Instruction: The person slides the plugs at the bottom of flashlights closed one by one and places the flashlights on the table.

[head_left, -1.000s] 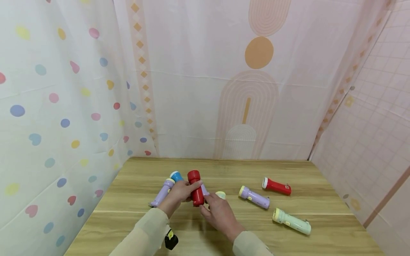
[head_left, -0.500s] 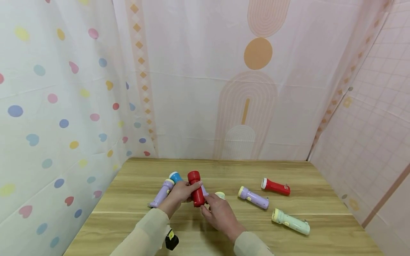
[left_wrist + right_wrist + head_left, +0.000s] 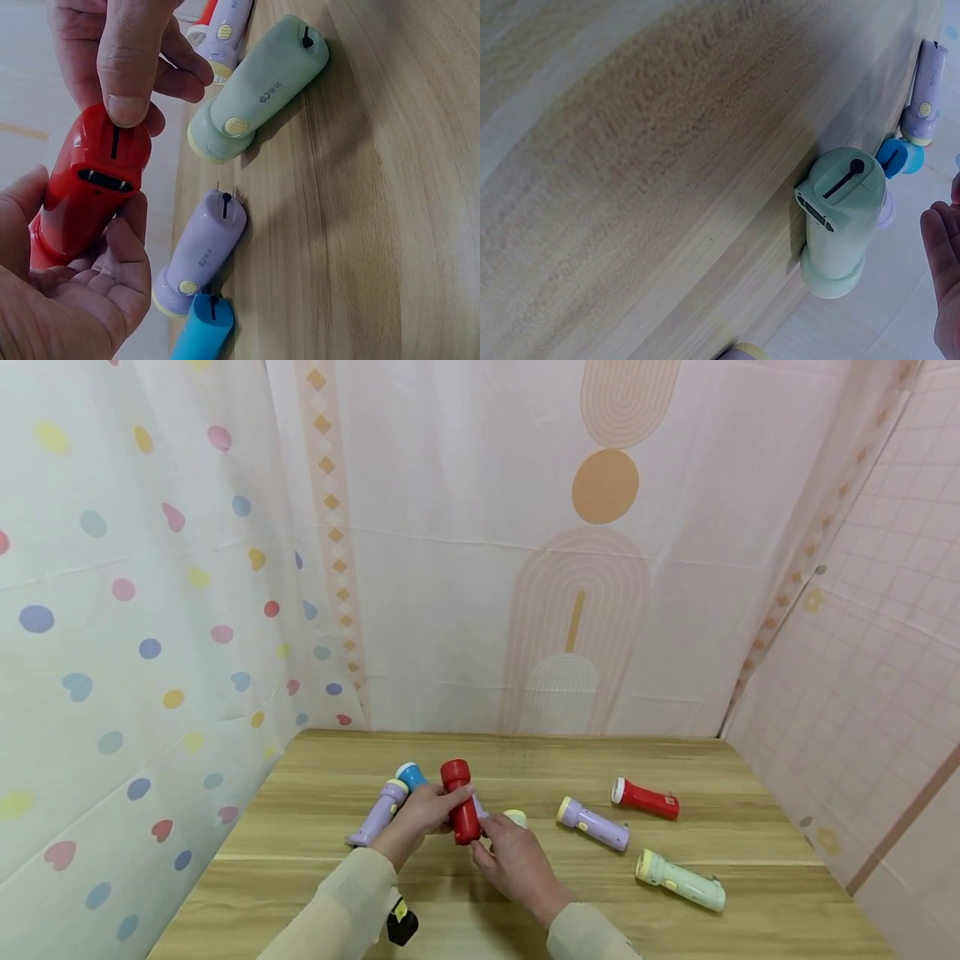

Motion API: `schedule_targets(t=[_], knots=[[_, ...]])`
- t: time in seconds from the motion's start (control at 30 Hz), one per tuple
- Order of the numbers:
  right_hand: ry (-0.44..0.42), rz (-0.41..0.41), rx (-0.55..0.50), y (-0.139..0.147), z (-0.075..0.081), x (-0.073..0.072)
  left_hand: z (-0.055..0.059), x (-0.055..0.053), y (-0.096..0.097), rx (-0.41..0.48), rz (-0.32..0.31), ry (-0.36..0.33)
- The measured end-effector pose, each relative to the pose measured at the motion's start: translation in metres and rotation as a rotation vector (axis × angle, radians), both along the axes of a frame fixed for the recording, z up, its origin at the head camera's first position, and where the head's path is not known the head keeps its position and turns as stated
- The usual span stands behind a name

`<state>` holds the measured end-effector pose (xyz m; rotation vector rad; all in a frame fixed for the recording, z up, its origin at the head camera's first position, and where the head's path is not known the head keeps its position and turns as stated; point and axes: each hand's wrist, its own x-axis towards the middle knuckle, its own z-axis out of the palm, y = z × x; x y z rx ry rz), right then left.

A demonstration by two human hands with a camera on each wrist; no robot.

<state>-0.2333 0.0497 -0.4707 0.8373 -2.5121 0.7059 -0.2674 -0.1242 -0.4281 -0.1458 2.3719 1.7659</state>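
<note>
Low over the table, my left hand [image 3: 423, 810] grips a red flashlight [image 3: 463, 818], its thumb across the barrel and the wide head pointing away. The tail with its black slot and charging socket faces me in the left wrist view. There the thumb [image 3: 127, 97] of my right hand [image 3: 517, 856] presses on the slot's end, its index fingertip beside the tail's edge. Behind the hands lie a lilac flashlight [image 3: 480, 808] and a pale green one [image 3: 266, 79], each partly hidden in the head view. A blue flashlight [image 3: 411, 774] and another lilac one [image 3: 375, 818] lie left.
On the right of the wooden table [image 3: 525, 760] lie a lilac flashlight [image 3: 596, 825], a red one with a white rim [image 3: 648, 799] and a pale green one [image 3: 686, 883]. A black object [image 3: 402, 922] sits by the left sleeve. Patterned curtains [image 3: 450, 568] stand around the table.
The red flashlight has shifted very slightly to the right, its tail end included. Both hands keep almost the same place and hold; the flashlights on the table have not moved.
</note>
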Motion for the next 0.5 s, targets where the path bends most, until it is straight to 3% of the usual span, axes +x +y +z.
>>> schedule_targets(t=[0.13,0.5], knots=[[0.017,-0.009,-0.002,0.0013,-0.0002,-0.0002,0.0021,0.0003,0.0015,0.038,-0.029,-0.001],[-0.024,-0.019,-0.014,0.0064,-0.0019,-0.0008,0.0019,-0.0004,0.0049,0.033,-0.045,-0.001]])
